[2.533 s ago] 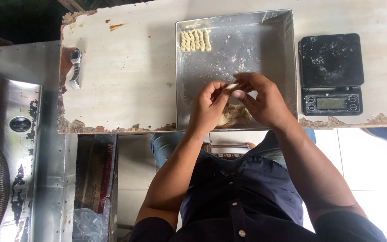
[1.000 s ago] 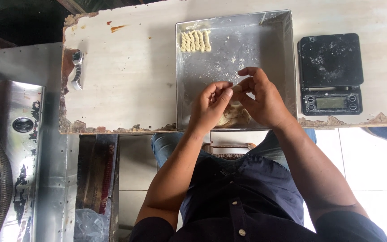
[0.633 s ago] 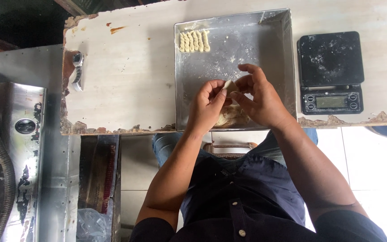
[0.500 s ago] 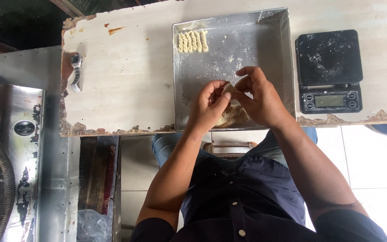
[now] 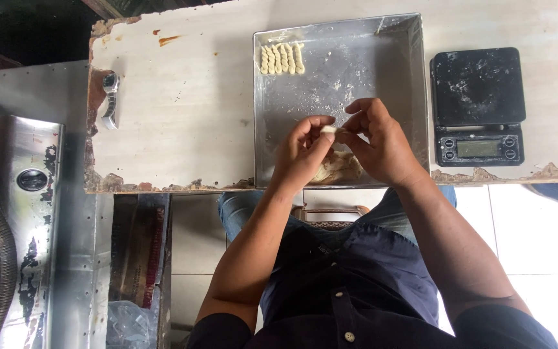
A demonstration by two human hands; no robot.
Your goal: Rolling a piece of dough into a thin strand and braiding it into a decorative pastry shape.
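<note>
Small dough piece pinched between both hands, over the tray

The dough piece [image 5: 328, 130] remains at frame centre, left hand [image 5: 301, 152] and right hand [image 5: 379, 142] both grasping it as before; the dough lump [image 5: 337, 168] below, the shaped row [image 5: 281, 59] upper left in the metal tray [image 5: 395, 71] unchanged.

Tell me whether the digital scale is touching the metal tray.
Apart. The head view shows a strip of bare tabletop between the black digital scale and the right wall of the metal tray.
</note>
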